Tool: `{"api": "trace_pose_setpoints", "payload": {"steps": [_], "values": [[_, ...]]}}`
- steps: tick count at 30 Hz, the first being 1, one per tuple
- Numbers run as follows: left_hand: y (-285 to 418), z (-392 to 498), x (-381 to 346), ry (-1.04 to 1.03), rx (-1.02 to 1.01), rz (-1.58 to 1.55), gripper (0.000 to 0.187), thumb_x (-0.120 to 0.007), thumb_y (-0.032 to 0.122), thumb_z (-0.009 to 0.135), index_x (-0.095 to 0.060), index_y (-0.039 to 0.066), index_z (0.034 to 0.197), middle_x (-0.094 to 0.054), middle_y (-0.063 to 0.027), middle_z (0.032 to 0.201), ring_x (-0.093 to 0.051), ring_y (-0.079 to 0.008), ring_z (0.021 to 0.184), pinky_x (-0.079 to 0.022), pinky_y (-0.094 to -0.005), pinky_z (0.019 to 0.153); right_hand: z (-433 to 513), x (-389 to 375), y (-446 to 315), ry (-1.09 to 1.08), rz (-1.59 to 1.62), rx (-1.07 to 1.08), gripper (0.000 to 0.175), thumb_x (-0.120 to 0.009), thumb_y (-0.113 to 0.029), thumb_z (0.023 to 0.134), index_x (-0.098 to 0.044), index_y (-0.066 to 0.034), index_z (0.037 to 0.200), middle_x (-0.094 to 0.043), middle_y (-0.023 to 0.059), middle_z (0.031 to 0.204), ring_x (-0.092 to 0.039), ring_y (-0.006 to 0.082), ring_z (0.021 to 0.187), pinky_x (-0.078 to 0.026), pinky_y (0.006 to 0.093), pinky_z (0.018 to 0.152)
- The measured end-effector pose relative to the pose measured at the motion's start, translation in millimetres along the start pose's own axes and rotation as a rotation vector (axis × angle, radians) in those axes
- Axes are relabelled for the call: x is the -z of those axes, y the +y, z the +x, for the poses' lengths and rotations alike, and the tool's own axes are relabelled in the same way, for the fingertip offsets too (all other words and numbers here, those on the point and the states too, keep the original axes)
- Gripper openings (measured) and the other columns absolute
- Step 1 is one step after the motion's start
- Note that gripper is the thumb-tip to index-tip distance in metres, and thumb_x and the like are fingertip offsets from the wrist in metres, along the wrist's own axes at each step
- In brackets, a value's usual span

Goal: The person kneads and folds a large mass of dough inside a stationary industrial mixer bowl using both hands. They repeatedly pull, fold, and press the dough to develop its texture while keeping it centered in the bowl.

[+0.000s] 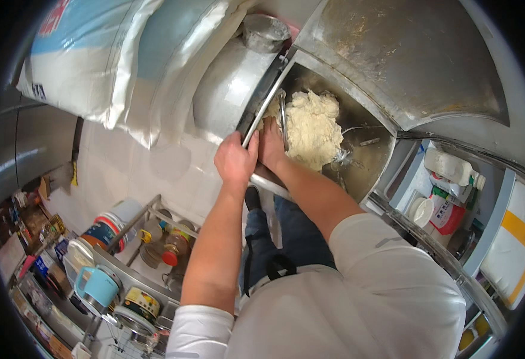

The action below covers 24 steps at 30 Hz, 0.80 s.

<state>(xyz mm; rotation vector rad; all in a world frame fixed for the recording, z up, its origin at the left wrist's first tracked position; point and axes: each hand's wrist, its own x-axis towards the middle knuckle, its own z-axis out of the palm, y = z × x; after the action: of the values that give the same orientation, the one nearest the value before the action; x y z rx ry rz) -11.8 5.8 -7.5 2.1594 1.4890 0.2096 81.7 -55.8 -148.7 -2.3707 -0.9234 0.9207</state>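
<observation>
A large lump of pale, rough dough [314, 128] lies in the metal tub of a dough mixer [370, 166]. My left hand [236, 157] grips the tub's near left rim [269, 102], its thumb along the edge. Inside that rim, my right hand [271, 141] reaches down with its fingers by the wall, next to a curved metal mixing bar [283, 119]. Its fingertips are close to a strip of dough left of the bar; whether it holds any is hard to see. The raised metal lid [410, 58] stands beyond the tub.
Large white and blue sacks [83, 67] stand at upper left, beside a metal housing [229, 87] bearing a metal bowl [267, 33]. Right of the tub, a drawer-like bin [406, 179] holds bottles and packets. A rack [132, 220] at lower left carries jars and a blue jug [99, 287].
</observation>
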Motion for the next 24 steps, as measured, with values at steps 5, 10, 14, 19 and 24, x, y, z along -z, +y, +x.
{"api": "trace_pose_setpoints", "payload": {"steps": [5, 10, 14, 19, 24], "values": [[0, 3, -1, -0.042, 0.022, 0.019, 0.054, -0.066, 0.056, 0.100, -0.075, 0.004, 0.090, -0.076, -0.0220, 0.095, -0.073, -0.0440, 0.092, -0.057, -0.0534, 0.082, -4, 17, -1, -0.601, -0.389, 0.051, 0.051, -0.063, -0.017, 0.097, -0.062, 0.0068, 0.142, -0.046, 0.0290, 0.159, -0.037, 0.0461, 0.154, -0.033, 0.0488, 0.128], [0, 2, -2, -0.011, 0.017, -0.001, 0.054, -0.067, 0.056, 0.100, -0.075, 0.004, 0.089, -0.076, -0.0215, 0.093, -0.073, -0.0440, 0.090, -0.057, -0.0535, 0.081, -1, 15, -9, 0.025, -0.470, 0.203, 0.058, -0.058, -0.023, 0.101, -0.055, 0.0049, 0.152, -0.042, 0.0275, 0.163, -0.033, 0.0470, 0.156, -0.027, 0.0494, 0.131], [0, 1, -1, 0.016, 0.018, -0.001, 0.053, -0.068, 0.057, 0.099, -0.075, 0.005, 0.090, -0.076, -0.0208, 0.092, -0.073, -0.0435, 0.089, -0.057, -0.0530, 0.080, -3, 15, -14, -0.239, -0.642, 0.212, 0.043, -0.052, -0.030, 0.105, -0.072, -0.0063, 0.134, -0.065, 0.0232, 0.144, -0.055, 0.0408, 0.142, -0.039, 0.0456, 0.121], [-2, 2, -3, -0.048, 0.041, 0.010, 0.053, -0.068, 0.057, 0.098, -0.074, 0.005, 0.090, -0.076, -0.0174, 0.093, -0.073, -0.0401, 0.091, -0.058, -0.0519, 0.080, -40, 78, 1, -0.199, -0.354, 0.363, 0.026, -0.064, -0.020, 0.096, -0.075, -0.0065, 0.115, -0.077, 0.0177, 0.111, -0.075, 0.0387, 0.104, -0.060, 0.0506, 0.090], [-1, 1, -2, 0.004, 0.020, -0.004, 0.052, -0.069, 0.056, 0.099, -0.076, 0.004, 0.092, -0.077, -0.0202, 0.093, -0.074, -0.0421, 0.089, -0.057, -0.0518, 0.079, 18, 137, 9, 0.334, 0.385, 0.186, 0.033, -0.068, -0.011, 0.090, -0.071, -0.0050, 0.123, -0.074, 0.0167, 0.109, -0.073, 0.0300, 0.102, -0.056, 0.0416, 0.092]]}}
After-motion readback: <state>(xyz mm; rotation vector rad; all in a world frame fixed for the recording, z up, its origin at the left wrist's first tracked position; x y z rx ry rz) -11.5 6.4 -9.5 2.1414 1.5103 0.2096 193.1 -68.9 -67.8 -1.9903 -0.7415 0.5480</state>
